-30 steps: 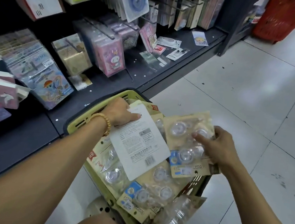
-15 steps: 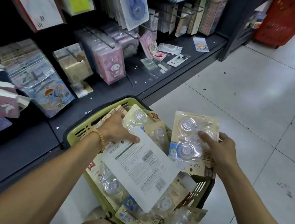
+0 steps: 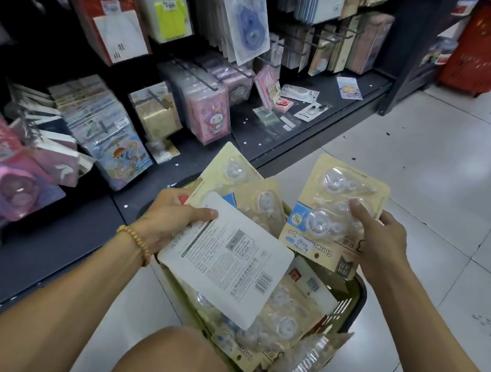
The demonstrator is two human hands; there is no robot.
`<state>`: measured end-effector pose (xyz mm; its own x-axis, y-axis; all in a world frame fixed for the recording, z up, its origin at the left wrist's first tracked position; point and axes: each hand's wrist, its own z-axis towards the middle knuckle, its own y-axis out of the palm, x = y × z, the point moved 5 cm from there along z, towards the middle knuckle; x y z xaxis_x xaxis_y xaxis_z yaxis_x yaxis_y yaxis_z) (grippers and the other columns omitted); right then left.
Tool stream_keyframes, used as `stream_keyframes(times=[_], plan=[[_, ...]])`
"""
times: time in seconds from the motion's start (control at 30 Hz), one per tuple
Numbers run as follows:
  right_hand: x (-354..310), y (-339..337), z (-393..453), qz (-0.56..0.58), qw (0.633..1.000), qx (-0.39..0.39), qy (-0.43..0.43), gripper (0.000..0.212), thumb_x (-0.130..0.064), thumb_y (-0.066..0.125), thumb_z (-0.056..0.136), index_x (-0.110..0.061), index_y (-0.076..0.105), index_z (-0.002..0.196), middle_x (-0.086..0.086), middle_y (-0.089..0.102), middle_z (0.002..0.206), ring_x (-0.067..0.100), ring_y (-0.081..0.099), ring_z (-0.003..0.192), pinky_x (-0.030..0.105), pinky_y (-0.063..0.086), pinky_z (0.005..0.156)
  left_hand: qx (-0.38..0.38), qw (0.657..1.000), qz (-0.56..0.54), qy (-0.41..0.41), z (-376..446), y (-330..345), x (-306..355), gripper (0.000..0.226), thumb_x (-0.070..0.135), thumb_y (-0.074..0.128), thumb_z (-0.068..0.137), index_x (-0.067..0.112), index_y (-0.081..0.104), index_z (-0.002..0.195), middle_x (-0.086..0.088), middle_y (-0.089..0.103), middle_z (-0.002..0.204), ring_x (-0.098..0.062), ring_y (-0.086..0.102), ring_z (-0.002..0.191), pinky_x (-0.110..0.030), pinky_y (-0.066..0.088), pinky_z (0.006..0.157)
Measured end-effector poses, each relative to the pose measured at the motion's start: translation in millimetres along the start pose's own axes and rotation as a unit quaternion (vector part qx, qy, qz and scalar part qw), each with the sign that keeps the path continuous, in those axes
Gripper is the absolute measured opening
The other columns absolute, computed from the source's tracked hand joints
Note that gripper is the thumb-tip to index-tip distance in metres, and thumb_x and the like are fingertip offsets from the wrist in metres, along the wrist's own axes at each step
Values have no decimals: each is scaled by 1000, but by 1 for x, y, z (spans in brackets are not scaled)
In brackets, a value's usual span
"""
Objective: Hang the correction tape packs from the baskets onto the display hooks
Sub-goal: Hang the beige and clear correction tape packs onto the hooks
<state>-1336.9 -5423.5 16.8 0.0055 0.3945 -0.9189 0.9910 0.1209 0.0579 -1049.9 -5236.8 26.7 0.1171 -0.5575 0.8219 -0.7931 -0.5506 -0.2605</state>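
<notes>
A green basket (image 3: 354, 308) on the floor is full of beige correction tape packs (image 3: 290, 319). My left hand (image 3: 170, 217) grips a stack of packs above the basket; the front one (image 3: 226, 263) shows its white printed back, and two beige packs (image 3: 234, 169) fan out behind it. My right hand (image 3: 381, 241) holds a single pack (image 3: 326, 213) face up, thumb pressed on its clear blisters, raised over the basket's right side. Display hooks (image 3: 195, 76) with hanging goods jut from the dark shelf unit to the left.
Pink, blue and gold stationery packs (image 3: 212, 117) hang on the hooks, and loose items (image 3: 300, 94) lie on the dark base shelf (image 3: 274, 134). A red basket (image 3: 486, 51) stands at the far right. White floor tiles (image 3: 424, 163) stretch to the right. My knee (image 3: 175, 358) is below the basket.
Both hands have risen from the basket with their packs. The right hand's pack lifted clear of the pile and tilted upright; the left hand's stack came up toward the shelf.
</notes>
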Motion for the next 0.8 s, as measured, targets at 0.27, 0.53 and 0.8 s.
stream_keyframes(times=[0.27, 0.53, 0.8], plan=[[-34, 64, -44, 70, 996, -51, -12, 32, -25, 73, 92, -14, 63, 121, 8, 76, 106, 28, 77, 84, 48, 62, 69, 75, 982, -173, 9, -46, -82, -18, 30, -3, 76, 82, -3, 67, 110, -24, 75, 92, -31, 74, 70, -47, 62, 68], [-53, 180, -134, 149, 967, -205, -3, 82, 4, 70, 88, -34, 29, 148, 4, 59, 122, 29, 70, 100, 58, 59, 79, 165, 940, -291, 63, -106, -165, -32, 35, -2, 75, 84, 3, 65, 116, -20, 76, 95, -33, 75, 79, -47, 62, 73], [-32, 285, -222, 6, 968, -237, -86, 34, -5, 85, 76, -5, 66, 105, 15, 75, 106, 33, 72, 95, 37, 56, 69, 262, 882, -387, 69, -181, -261, -72, 38, 0, 75, 85, 0, 63, 122, -23, 74, 105, -39, 73, 94, -50, 62, 74]])
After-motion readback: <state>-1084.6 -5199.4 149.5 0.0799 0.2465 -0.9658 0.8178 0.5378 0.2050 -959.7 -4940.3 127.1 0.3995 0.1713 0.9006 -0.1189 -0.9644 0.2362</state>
